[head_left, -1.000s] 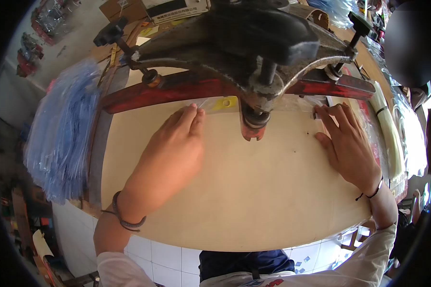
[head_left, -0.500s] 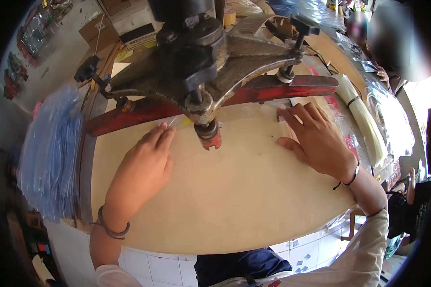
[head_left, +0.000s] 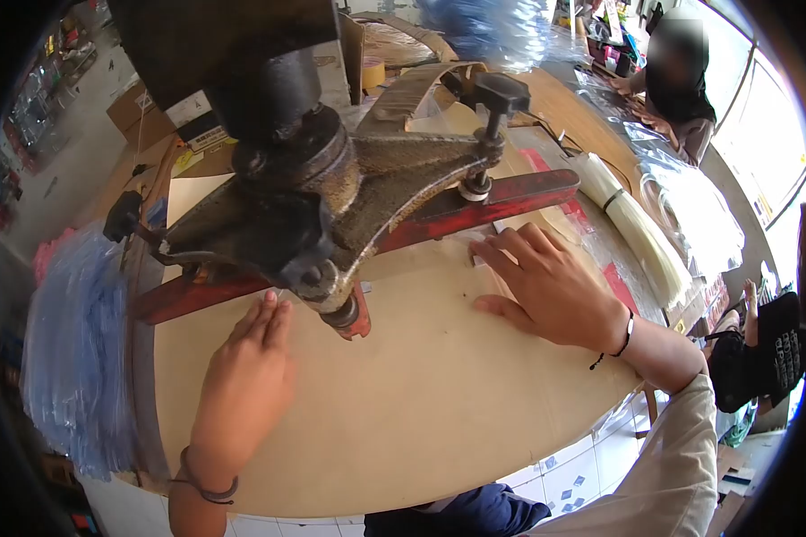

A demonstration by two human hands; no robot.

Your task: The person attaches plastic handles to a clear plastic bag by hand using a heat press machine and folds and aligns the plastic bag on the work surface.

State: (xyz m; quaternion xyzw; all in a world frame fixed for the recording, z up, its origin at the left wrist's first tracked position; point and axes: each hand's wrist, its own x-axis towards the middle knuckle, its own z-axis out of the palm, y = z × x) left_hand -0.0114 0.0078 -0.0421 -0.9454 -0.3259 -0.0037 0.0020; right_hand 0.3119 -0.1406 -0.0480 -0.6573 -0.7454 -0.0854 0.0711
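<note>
My left hand [head_left: 246, 380] lies low over the tan board [head_left: 376, 412], its fingertips pressed together near the red bar [head_left: 501, 201] of the press. What those fingers hold, if anything, is too small to make out. My right hand [head_left: 551, 286] rests on the board's right part with thumb and fingers apart, fingertips near a small edge of clear plastic. Between and above both hands stands the dark metal press head [head_left: 313, 197], which hides part of the bar and whatever lies behind it.
Blue plastic strips [head_left: 76, 349] hang at the left edge. A tied bundle of pale strips [head_left: 636, 228] lies at the right. Farther back are clear plastic bags [head_left: 690, 206], a tape roll [head_left: 372, 72], and a person [head_left: 681, 80] at the table.
The view has turned to the right, so the press appears farther left and a person shows at the back. Both hands stay on the board in nearly the same poses.
</note>
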